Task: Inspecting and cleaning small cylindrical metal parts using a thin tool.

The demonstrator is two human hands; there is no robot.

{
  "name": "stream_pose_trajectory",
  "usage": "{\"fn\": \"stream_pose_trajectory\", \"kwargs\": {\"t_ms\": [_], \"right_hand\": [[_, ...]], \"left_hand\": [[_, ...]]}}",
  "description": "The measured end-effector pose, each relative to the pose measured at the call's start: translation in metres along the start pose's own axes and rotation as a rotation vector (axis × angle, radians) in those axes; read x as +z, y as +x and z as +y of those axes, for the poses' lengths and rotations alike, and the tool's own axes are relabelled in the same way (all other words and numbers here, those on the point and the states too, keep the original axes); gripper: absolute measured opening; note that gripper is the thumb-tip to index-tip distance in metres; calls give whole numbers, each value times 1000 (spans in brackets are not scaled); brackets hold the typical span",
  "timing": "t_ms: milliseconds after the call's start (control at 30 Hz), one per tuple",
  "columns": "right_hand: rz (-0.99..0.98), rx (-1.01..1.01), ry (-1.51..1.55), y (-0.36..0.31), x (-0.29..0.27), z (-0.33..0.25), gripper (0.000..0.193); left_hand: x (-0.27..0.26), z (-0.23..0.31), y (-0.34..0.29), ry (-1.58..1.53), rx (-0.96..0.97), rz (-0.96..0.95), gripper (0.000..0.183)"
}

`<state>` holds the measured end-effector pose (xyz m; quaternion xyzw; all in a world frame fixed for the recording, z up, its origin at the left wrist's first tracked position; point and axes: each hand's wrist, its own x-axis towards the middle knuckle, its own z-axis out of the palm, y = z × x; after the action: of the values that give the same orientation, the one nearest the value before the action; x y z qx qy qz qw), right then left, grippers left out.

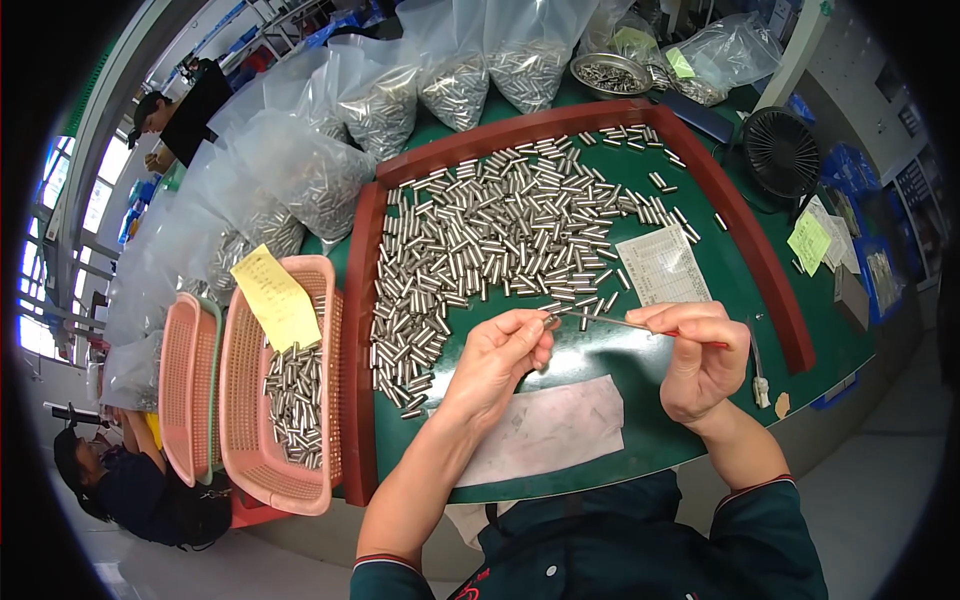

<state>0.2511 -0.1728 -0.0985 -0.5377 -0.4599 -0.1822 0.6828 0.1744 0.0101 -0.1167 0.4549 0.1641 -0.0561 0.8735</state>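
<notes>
My left hand [492,365] is closed in a pinch on a small metal cylinder [549,321], mostly covered by the fingertips. My right hand [705,362] grips a thin metal rod tool [612,321] with a red end. The rod's tip reaches the cylinder in my left fingers; whether it is inside or only against it, I cannot tell. Beyond both hands spreads a large heap of short metal cylinders [490,240] on the green table [690,420]. Below the hands lies a smudged pale cloth [545,430], and a printed paper sheet [662,266] rests past the rod.
A red-brown wooden border [520,128] encloses the heap. Left of it stands a pink basket [245,440] with cylinders and a yellow note [275,290]. Filled plastic bags [375,100] line the back. A black fan [780,152] stands right. Two people [150,490] are at left.
</notes>
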Motion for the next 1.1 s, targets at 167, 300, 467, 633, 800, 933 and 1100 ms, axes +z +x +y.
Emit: {"fn": "stream_pose_trajectory", "kwargs": {"t_ms": [167, 300, 467, 633, 800, 933, 1100], "right_hand": [[-53, -4, -2, 0, 1, -3, 9], [-47, -9, -51, 0, 2, -3, 9], [-91, -120, -160, 1, 2, -3, 12], [-220, -235, -211, 4, -2, -8, 14], [-153, -209, -151, 2, -2, -5, 18], [-175, -182, -192, 1, -1, -4, 21], [-174, -185, -201, 2, -1, -5, 21]], "left_hand": [[-1, 0, 1, -9, 7, -9, 17], [-1, -1, 0, 9, 1, 24, 18], [-2, 0, 1, 47, 11, 16, 20], [-6, -3, 2, 43, 27, 11, 16], [-4, -2, 3, 20, 59, 41, 13], [-5, -2, 3, 19, 37, 45, 13], [-3, -1, 4, 12, 26, 36, 14]]}}
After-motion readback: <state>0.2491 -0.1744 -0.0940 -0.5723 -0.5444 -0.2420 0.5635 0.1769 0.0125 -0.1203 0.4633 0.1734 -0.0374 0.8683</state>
